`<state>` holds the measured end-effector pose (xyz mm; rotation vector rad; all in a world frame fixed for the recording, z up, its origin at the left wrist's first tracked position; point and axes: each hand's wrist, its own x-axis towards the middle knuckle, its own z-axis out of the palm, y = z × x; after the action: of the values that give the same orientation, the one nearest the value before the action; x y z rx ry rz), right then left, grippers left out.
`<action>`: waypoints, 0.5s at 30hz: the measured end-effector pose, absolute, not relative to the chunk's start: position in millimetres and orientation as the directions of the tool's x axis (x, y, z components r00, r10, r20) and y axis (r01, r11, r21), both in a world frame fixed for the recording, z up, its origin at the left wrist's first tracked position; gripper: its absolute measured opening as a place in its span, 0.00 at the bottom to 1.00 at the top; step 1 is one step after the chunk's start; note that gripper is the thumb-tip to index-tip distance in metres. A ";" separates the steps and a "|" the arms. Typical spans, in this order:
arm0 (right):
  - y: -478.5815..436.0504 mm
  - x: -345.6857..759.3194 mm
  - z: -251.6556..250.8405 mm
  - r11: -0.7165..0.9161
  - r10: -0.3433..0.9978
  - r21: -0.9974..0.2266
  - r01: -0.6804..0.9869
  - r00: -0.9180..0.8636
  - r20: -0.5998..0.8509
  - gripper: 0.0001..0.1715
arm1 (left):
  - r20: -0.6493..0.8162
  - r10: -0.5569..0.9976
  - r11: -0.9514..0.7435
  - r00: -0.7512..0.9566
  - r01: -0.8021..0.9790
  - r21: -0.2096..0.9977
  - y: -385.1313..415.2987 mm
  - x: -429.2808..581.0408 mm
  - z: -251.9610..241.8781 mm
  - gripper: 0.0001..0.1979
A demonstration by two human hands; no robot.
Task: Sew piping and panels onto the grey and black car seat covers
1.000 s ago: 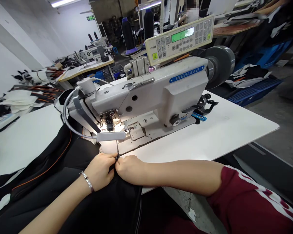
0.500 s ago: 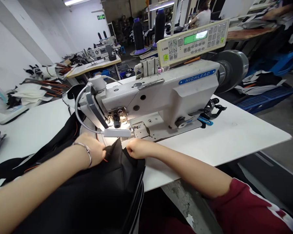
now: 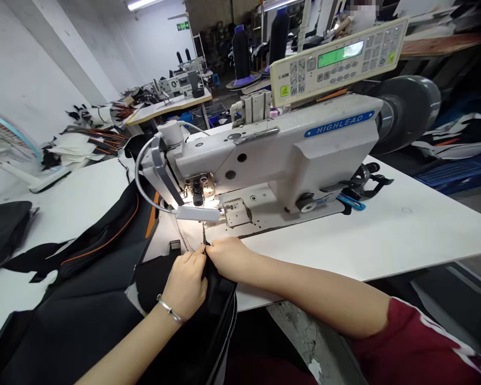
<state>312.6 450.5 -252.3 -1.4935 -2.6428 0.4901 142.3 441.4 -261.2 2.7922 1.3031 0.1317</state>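
Both hands are closed fingertip to fingertip on one spot: the left hand (image 3: 188,283) and the right hand (image 3: 228,256) meet and pinch the top edge of the black fabric (image 3: 104,315), thumbs pressed against forefingers. Exactly what lies between the fingertips is too small to make out.

From the head camera, that pinched edge sits on the white table (image 3: 404,230) just in front of the sewing machine (image 3: 304,155), under its small lamp (image 3: 198,214) and short of the needle. The rest of the cloth spreads to the left over the tabletop and hangs off the near edge towards the lap. Orange piping (image 3: 104,243) runs along one panel. A bracelet (image 3: 169,309) circles the left wrist.

The cloth looks soft and limp, light for its size, smooth enough to slide on the table. I'd guess it droops wherever it isn't held, so the seam edge, gripped close on either side as here, seems the place to take it.
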 end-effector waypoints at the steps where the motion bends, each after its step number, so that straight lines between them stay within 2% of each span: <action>1: 449.2 311.9 -252.4 0.484 0.843 -0.301 0.821 -0.530 -0.089 0.12 | 0.147 0.739 -0.672 0.657 0.735 0.093 441.0 139.6 -267.2 0.22; 4: 447.6 310.4 -253.8 0.471 0.855 -0.308 0.827 -0.513 -0.071 0.13 | 0.308 0.647 -0.753 0.697 0.648 0.114 447.0 131.8 -276.6 0.20; 9: 452.1 307.2 -263.9 0.417 0.894 -0.316 0.852 -0.446 -0.024 0.15 | 0.357 0.588 -0.804 0.726 0.573 0.159 466.8 127.4 -272.4 0.20; 15: 463.4 303.3 -281.6 0.416 0.907 -0.315 0.853 -0.412 0.082 0.15 | 0.400 0.523 -0.846 0.753 0.515 0.137 486.8 128.1 -271.3 0.21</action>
<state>303.3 463.4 -281.6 -1.5436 -2.4322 0.3294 128.1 486.8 -271.3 2.9239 0.8659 0.6750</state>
